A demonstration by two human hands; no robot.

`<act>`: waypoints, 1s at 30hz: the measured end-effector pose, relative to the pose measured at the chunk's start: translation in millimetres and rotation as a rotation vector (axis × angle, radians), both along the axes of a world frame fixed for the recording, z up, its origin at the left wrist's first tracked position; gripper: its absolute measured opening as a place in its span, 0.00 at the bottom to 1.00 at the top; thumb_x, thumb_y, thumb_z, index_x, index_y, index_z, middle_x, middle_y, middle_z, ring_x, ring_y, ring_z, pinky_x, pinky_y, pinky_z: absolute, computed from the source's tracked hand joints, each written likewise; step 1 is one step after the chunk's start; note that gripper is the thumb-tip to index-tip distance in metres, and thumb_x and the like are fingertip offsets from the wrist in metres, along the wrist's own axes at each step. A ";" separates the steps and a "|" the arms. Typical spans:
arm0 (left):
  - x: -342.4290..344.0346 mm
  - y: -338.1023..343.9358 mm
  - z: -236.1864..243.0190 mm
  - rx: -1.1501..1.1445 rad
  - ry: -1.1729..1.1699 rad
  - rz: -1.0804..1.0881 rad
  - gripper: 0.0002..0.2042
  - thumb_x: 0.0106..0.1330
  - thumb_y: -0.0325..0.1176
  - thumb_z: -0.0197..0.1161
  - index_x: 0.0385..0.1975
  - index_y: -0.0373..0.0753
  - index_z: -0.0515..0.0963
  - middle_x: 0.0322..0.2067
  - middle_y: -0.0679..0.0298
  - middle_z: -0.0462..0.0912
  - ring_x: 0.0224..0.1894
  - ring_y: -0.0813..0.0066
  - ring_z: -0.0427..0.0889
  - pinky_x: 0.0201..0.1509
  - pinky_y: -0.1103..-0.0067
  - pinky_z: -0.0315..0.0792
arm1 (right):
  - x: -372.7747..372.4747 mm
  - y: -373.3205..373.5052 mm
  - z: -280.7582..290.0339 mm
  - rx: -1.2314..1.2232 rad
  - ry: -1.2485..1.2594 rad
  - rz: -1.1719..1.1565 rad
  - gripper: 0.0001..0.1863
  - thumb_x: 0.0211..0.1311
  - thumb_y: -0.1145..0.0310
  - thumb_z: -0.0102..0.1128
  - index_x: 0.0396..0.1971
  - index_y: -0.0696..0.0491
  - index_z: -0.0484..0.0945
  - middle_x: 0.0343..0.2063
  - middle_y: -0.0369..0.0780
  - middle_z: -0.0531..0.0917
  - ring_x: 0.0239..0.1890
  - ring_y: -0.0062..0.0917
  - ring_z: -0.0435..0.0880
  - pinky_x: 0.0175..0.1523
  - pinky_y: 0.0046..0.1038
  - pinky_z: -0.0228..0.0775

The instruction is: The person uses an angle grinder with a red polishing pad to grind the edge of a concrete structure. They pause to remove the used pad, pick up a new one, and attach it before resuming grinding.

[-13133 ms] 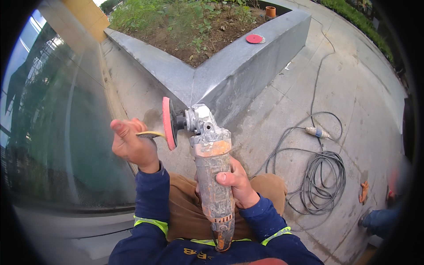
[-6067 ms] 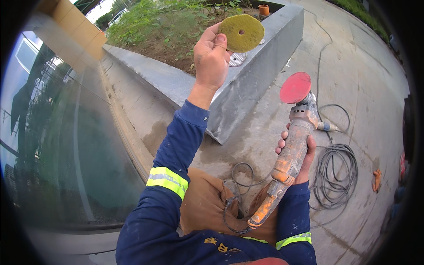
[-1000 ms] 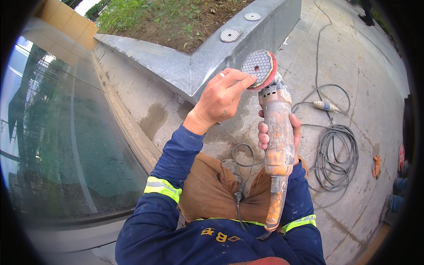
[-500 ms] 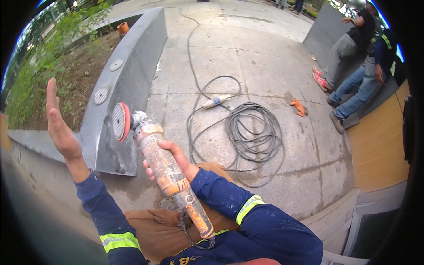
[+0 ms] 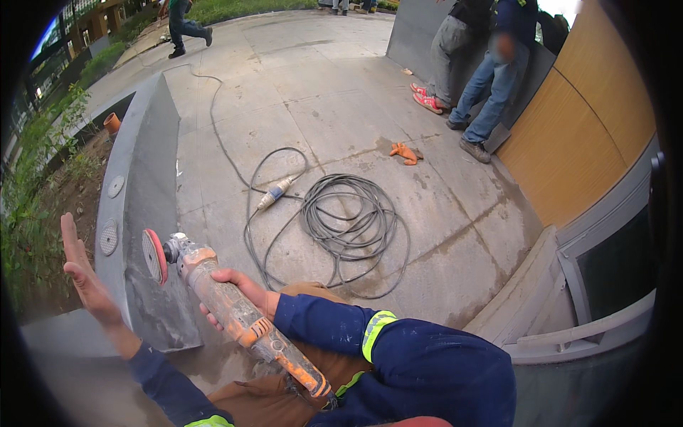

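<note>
My right hand (image 5: 242, 290) is wrapped round the body of a dusty orange angle grinder (image 5: 229, 304), which lies slantwise across my lap. The grinder's head carries a round polishing pad (image 5: 154, 256) with a red rim, held near the grey planter wall. My left hand (image 5: 91, 279) is raised beside the pad, flat and holding nothing, its fingers stretched upward. Two round pads, one nearer (image 5: 109, 237) and one farther (image 5: 116, 186), rest on the ledge of the planter (image 5: 146, 206).
A coiled black cable (image 5: 348, 217) with a blue-and-white connector (image 5: 276, 192) lies on the paving. Beyond it is an orange glove (image 5: 405, 153). Two people (image 5: 484, 92) stand at right by a wood panel (image 5: 594, 121). Another person (image 5: 182, 28) walks far left.
My view has swung to the right, so the scene sits farther left and a walking person now shows. My right hand keeps hold of the grinder; my left stays raised.
</note>
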State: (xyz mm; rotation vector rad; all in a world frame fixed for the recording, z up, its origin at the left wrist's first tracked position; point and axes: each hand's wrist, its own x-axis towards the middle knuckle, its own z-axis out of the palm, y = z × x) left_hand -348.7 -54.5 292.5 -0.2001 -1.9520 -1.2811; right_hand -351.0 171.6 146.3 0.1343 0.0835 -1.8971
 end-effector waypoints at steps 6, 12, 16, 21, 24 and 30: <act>-36.1 17.1 -68.9 -0.293 -0.419 -0.042 0.38 0.77 0.60 0.36 0.70 0.30 0.58 0.71 0.48 0.59 0.75 0.57 0.52 0.77 0.67 0.43 | -0.9 -8.5 1.4 -0.041 0.111 0.045 0.33 0.60 0.46 0.62 0.56 0.57 0.69 0.39 0.49 0.80 0.36 0.40 0.86 0.39 0.46 0.84; -35.8 12.6 -68.4 -0.169 -0.360 -0.144 0.34 0.78 0.56 0.37 0.65 0.29 0.66 0.64 0.48 0.68 0.70 0.58 0.62 0.75 0.67 0.49 | -5.9 -2.2 6.7 -0.008 0.119 0.038 0.30 0.60 0.48 0.62 0.51 0.58 0.71 0.34 0.50 0.81 0.32 0.41 0.86 0.34 0.45 0.84; -33.2 1.7 -68.4 -0.037 -0.397 -0.164 0.32 0.79 0.54 0.38 0.62 0.28 0.70 0.61 0.47 0.72 0.67 0.58 0.67 0.73 0.67 0.53 | -3.0 -12.9 3.7 -0.047 0.082 0.085 0.27 0.61 0.51 0.62 0.46 0.61 0.73 0.31 0.49 0.82 0.29 0.41 0.86 0.31 0.44 0.83; 25.1 -31.4 -80.9 0.104 -0.385 -0.059 0.32 0.78 0.53 0.35 0.67 0.29 0.64 0.64 0.46 0.69 0.70 0.57 0.63 0.75 0.61 0.48 | 32.5 -35.5 9.3 0.050 0.251 0.015 0.22 0.60 0.60 0.63 0.46 0.62 0.75 0.31 0.45 0.82 0.28 0.33 0.85 0.32 0.36 0.82; 64.2 -43.2 -73.0 0.259 -0.410 0.112 0.34 0.77 0.55 0.35 0.67 0.29 0.63 0.64 0.45 0.68 0.70 0.53 0.63 0.75 0.59 0.48 | 55.4 -61.1 8.2 0.031 0.273 0.031 0.23 0.58 0.62 0.65 0.47 0.62 0.75 0.32 0.45 0.83 0.30 0.28 0.85 0.34 0.31 0.80; 95.0 -60.6 -80.9 0.322 -0.417 0.280 0.33 0.77 0.52 0.34 0.65 0.26 0.65 0.62 0.43 0.70 0.69 0.52 0.65 0.75 0.58 0.52 | 64.3 -78.6 4.9 0.034 0.270 0.066 0.19 0.56 0.68 0.64 0.47 0.62 0.77 0.31 0.43 0.83 0.28 0.28 0.84 0.34 0.33 0.79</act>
